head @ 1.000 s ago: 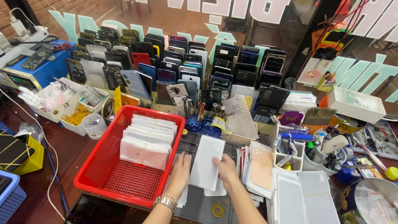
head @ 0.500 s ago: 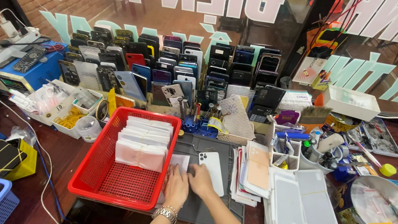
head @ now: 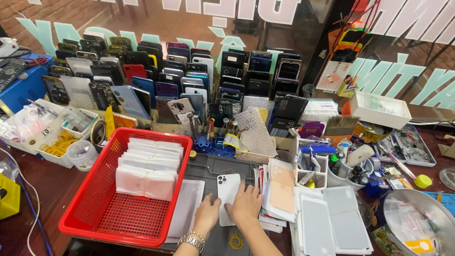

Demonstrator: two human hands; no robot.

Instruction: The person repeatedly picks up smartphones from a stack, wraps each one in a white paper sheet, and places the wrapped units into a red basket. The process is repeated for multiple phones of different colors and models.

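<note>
Both hands sit on a white phone back panel [head: 227, 197] lying flat on the grey work mat [head: 216, 173], centre of the bench. Left hand [head: 207, 213], wrist in a metal watch band [head: 192, 240], presses the panel's lower left edge with fingers flat; right hand [head: 245, 205] covers its right side, palm down. Neither is clenched, both just pin it to the mat.

Bench is a dark red-brown wooden table [head: 59, 182], very crowded. Red plastic basket [head: 96, 210] just left of the mat, holding stacks of clear sleeved packets [head: 148, 167]. Flat white sheets [head: 331, 227] fanned out right of the mat, then a steel bowl [head: 419, 235]. Rows of upright phones [head: 176, 75] along the back. Blue box [head: 12, 90] at far left.

Behind it all: a glass shopfront window [head: 241, 14] with large lettering seen in reverse, brick showing through it.
</note>
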